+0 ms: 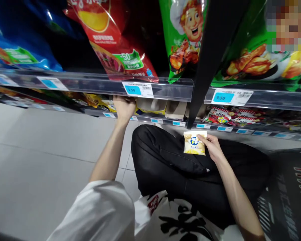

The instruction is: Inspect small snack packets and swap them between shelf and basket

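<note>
My right hand [213,147] grips a small yellow packet [194,143] over my knee, upright, its long side running up and down, print facing me. My left hand [124,107] reaches under the upper shelf rail [95,85] into the lower shelf; its fingers are hidden, so I cannot tell their spread. A black upright post [208,63] stands between both hands.

Two green snack bags [183,36], one red bag [110,36], one blue bag [20,43], and two 3.50 price tags [137,89] along the shelf edge.
</note>
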The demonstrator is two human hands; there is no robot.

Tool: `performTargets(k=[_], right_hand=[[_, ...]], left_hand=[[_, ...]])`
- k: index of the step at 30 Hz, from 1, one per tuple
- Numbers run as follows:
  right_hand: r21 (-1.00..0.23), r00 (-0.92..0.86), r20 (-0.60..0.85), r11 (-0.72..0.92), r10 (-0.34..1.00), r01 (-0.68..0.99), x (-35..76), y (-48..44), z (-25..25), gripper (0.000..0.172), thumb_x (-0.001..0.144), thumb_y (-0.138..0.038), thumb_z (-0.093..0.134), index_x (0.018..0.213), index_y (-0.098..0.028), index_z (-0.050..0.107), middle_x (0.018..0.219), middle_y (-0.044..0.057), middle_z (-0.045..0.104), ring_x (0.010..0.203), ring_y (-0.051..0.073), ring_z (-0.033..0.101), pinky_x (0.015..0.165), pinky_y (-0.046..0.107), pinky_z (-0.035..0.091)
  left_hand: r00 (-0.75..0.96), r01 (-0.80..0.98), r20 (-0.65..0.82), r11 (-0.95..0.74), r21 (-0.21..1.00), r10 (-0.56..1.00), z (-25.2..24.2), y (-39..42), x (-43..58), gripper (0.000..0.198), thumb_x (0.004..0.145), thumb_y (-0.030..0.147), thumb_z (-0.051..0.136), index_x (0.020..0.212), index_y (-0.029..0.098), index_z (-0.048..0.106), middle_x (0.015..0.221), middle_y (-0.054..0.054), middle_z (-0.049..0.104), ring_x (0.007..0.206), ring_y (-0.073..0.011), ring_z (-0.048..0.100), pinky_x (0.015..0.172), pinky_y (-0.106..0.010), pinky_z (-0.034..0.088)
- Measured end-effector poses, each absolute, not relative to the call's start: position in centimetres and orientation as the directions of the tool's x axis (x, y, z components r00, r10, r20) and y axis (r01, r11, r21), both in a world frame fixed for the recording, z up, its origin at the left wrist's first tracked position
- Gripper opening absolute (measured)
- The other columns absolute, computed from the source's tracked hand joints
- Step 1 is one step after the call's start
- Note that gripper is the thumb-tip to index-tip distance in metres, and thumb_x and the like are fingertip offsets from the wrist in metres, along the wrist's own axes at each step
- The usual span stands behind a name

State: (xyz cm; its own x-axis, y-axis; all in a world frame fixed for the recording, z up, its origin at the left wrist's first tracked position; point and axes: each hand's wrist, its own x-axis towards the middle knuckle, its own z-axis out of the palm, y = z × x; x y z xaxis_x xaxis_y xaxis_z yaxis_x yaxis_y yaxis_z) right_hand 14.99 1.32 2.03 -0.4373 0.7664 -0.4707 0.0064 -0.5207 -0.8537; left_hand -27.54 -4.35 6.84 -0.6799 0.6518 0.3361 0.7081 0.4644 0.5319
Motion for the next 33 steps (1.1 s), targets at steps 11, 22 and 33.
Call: performTargets(k=[11, 22, 33], right_hand=[[-0.868, -0.412, -0.420, -0.491, 0.808, -0.078, 14.8, 1.2, 1.4, 0.044, 0.067, -0.056, 0.087, 0.089, -0.019, 0.079, 0.076, 0.005, 0.078, 0.061, 0.021, 0.071, 0.060, 0.031, 0.056], [-0.926, -0.384, -0.347, -0.378, 0.856, -0.007, 13.9, 1.0, -0.4, 0.048, 0.073, -0.063, 0.081, 0.090, -0.018, 0.080, 0.078, 0.005, 0.079, 0.062, 0.023, 0.070, 0.057, 0.033, 0.055], [-0.876, -0.544, -0.425, -0.480, 0.724, 0.046, 13.5, 0.4, 0.4, 0.051, 0.054, -0.043, 0.096, 0.095, -0.019, 0.079, 0.100, 0.008, 0.081, 0.085, 0.028, 0.076, 0.086, 0.043, 0.061]], left_hand=[[-0.129, 0.338, 0.075, -0.027, 0.941, 0.989, 4.2, -5.3, -11.4, 0.032, 0.096, 0.044, 0.059, 0.109, 0.017, 0.069, 0.097, -0.008, 0.070, 0.080, -0.0165, 0.067, 0.070, -0.026, 0.052], [0.350, 0.119, -0.222, 0.192, 0.974, 0.910, 0.8, -3.0, -8.6, 0.034, 0.083, 0.047, 0.077, 0.087, 0.014, 0.068, 0.081, -0.002, 0.066, 0.074, -0.0143, 0.061, 0.063, -0.023, 0.048], [0.095, -0.151, -0.305, 0.316, 0.937, 0.948, 1.2, -3.4, -8.8, 0.045, 0.065, 0.045, 0.091, 0.083, 0.012, 0.068, 0.080, -0.005, 0.072, 0.068, -0.0152, 0.069, 0.058, -0.024, 0.060]])
